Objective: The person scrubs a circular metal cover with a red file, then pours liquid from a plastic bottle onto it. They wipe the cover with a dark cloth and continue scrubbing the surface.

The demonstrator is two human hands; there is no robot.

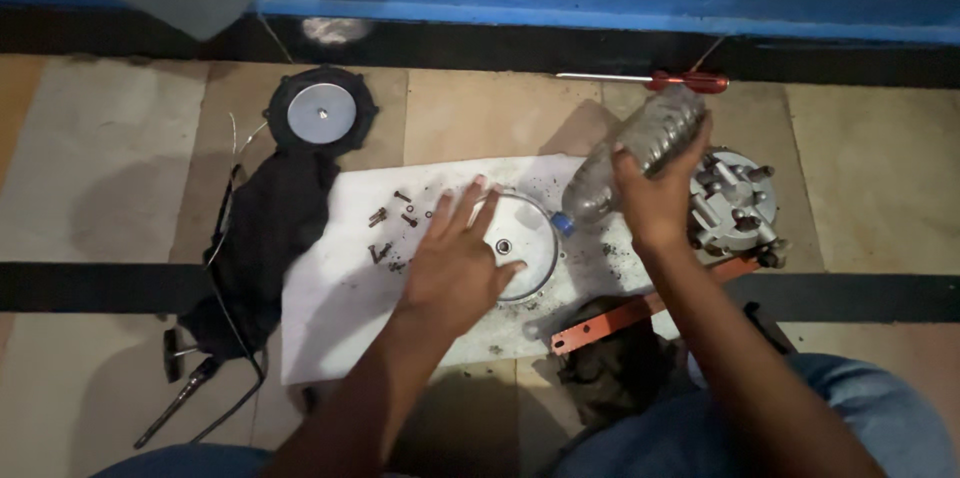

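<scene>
My right hand (655, 203) grips a clear plastic bottle (640, 150) with a blue cap, tilted neck-down toward a round metal cover plate (528, 233) that lies on a white sheet (340, 288). My left hand (455, 263) rests flat with fingers spread on the left part of that plate. Several small bolts (385, 233) lie on the sheet just left of my left hand.
A black rubber diaphragm with a metal centre (321, 113) sits at the back left, above a black cloth (265, 238). A red-handled screwdriver (660, 81) lies by the wall. A grey metal housing (735, 203) stands to the right, an orange bar (640, 316) and dark rag (610, 368) near my knees.
</scene>
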